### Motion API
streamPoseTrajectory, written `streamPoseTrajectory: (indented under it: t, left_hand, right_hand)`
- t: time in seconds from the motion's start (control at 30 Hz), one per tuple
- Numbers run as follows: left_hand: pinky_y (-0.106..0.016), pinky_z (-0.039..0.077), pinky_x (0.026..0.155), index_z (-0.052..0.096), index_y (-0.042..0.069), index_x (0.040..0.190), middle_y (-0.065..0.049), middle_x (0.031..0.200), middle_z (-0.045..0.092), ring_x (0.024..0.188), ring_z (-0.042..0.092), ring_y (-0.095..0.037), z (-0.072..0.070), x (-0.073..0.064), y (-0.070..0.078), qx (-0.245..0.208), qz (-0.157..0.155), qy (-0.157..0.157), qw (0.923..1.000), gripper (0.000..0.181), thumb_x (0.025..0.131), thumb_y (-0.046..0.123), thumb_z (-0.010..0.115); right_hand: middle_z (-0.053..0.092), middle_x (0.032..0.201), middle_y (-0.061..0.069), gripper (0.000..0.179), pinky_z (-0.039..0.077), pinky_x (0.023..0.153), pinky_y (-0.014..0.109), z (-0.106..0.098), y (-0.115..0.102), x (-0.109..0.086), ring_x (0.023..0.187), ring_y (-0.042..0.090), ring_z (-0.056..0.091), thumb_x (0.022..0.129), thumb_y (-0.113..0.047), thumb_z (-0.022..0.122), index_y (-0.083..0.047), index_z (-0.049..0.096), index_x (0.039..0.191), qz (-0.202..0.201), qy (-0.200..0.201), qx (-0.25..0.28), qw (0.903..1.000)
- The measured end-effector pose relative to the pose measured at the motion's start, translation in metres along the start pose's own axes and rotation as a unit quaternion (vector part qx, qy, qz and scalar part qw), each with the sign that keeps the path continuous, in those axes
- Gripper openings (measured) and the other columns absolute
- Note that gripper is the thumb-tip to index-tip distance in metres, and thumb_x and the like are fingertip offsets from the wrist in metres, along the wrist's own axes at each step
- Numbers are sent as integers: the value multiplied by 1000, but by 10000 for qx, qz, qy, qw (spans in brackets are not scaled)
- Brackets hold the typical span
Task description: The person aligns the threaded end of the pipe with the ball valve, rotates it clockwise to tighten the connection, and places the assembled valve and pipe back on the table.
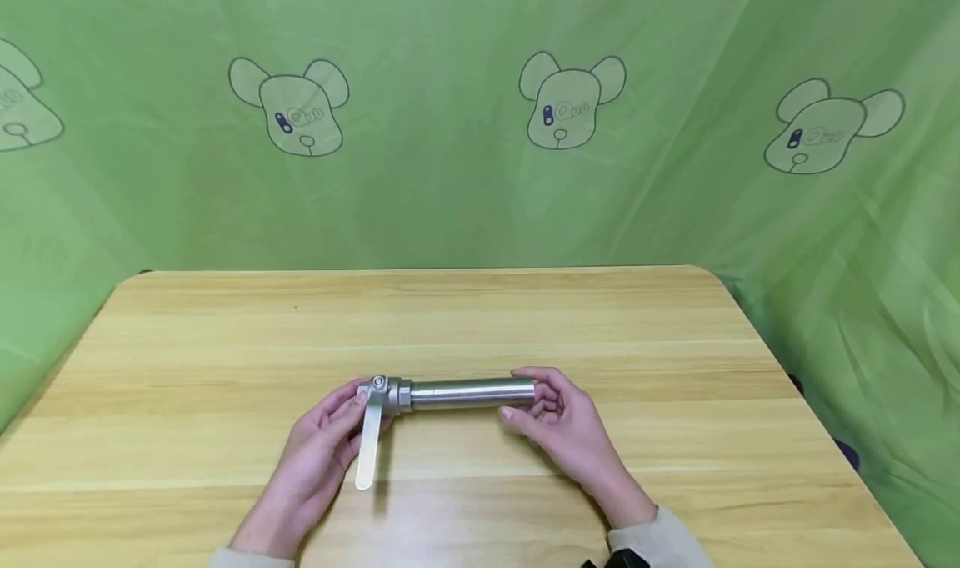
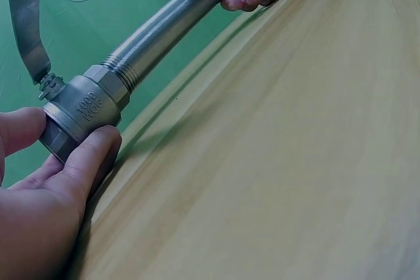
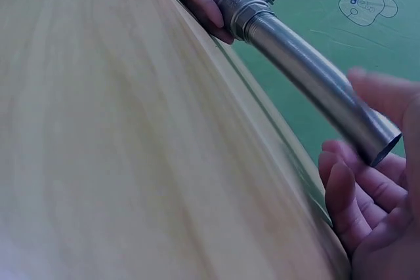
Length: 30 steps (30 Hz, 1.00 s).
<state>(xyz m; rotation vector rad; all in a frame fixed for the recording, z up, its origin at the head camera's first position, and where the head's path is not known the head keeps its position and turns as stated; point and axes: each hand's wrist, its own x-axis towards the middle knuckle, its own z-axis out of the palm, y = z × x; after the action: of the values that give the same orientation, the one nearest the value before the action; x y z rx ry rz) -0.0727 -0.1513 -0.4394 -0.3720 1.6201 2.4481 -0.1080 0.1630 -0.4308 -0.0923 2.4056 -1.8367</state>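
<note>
My left hand [image 1: 318, 447] grips the body of a silver ball valve [image 2: 82, 106], whose flat lever handle [image 1: 369, 443] points toward me in the head view. The valve bears the raised marking 1000 WOG. A straight metal pipe [image 1: 472, 392] joins the valve at its threaded end and extends rightward, above the table. Around the pipe's free end is my right hand [image 1: 570, 426], its fingers loosely bent and spread. In the right wrist view one blurred finger [image 3: 377, 90] overlaps the pipe, and the other fingertips lie right under its open end.
The light wooden table [image 1: 480, 309] has rounded back corners. Behind it and along the sides hangs green cloth [image 1: 435, 193] printed with outlined bear heads. A dark object [image 1: 626, 558] sits by my right sleeve [image 1: 660, 541].
</note>
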Motion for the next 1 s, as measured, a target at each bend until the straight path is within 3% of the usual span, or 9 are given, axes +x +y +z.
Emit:
streamPoseTrajectory:
  t: [0.2, 0.43, 0.63, 0.87, 1.0]
  left_hand:
    - [-27, 58, 114, 35, -3, 163, -24, 167, 43, 124, 71, -9, -1, -1, 2, -41, -20, -84, 10000, 56, 111, 10, 54]
    - [-29, 58, 114, 38, -2, 161, -22, 163, 48, 124, 72, -12, -1, -1, 2, -123, -63, -58, 9999, 55, 111, 10, 54]
    - [-28, 59, 112, 41, 0, 160, -17, 159, 55, 124, 72, -13, -1, -1, 0, -28, -84, -47, 9999, 55, 110, 13, 58]
    - [-25, 61, 108, 43, 1, 159, -11, 152, 63, 121, 73, -12, -1, 0, 0, -3, -122, 30, 9999, 54, 109, 13, 60]
    - [-24, 61, 108, 42, 0, 159, -13, 155, 60, 121, 73, -12, -1, 1, 0, -20, -73, 11, 10000, 54, 109, 13, 60]
  right_hand:
    - [70, 86, 5, 43, 56, 55, 22, 0, -1, 0, 66, 11, 62, 90, -14, 88, -4, 68, 127, 55, -54, 10, 10000]
    - [71, 83, 9, 35, 61, 58, 24, 0, 1, 1, 64, 14, 66, 92, -23, 87, -3, 74, 117, 149, 104, -31, 9998]
    - [72, 99, 8, 39, 61, 71, 18, -1, 2, -1, 82, 11, 66, 88, -24, 91, -5, 80, 120, 130, 463, -228, 9986]
    - [70, 96, 6, 40, 55, 66, 18, 0, 1, 0, 79, 11, 61, 89, -25, 90, -8, 79, 122, 202, 399, -287, 9986]
    - [69, 101, 9, 47, 58, 68, 18, 0, 4, 2, 81, 12, 64, 86, -17, 92, -9, 74, 129, 44, 253, -90, 9996]
